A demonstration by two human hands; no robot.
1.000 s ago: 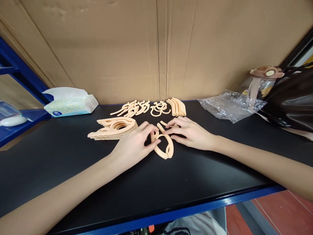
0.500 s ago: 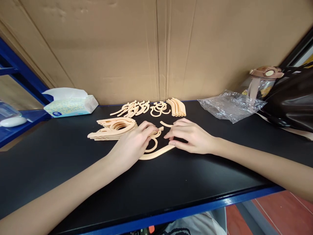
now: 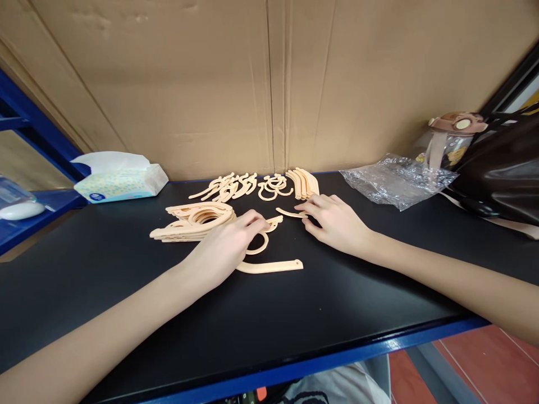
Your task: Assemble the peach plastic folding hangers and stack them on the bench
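My left hand (image 3: 236, 241) is closed on a beige hooked plastic piece (image 3: 257, 247), whose curved hook and jointed end show beyond the fingers. A long curved arm piece (image 3: 272, 266) with a hole at its end extends from under that hand along the table. My right hand (image 3: 332, 221) pinches one end of a slim curved strip (image 3: 288, 212) lying farther back. Just left of my left hand is a stack of beige hanger-shaped pieces (image 3: 189, 223).
Along the back lie small beige pieces (image 3: 231, 186), hooks (image 3: 274, 186) and a bundle of curved arms (image 3: 302, 184). A tissue pack (image 3: 122, 182) is at left; crumpled clear plastic (image 3: 398, 178), a bottle (image 3: 450, 140) and a dark bag (image 3: 505, 168) are at right.
My right hand has left the long arm piece and moved back and right to the slim strip. The long piece has swung its free end nearer to me.
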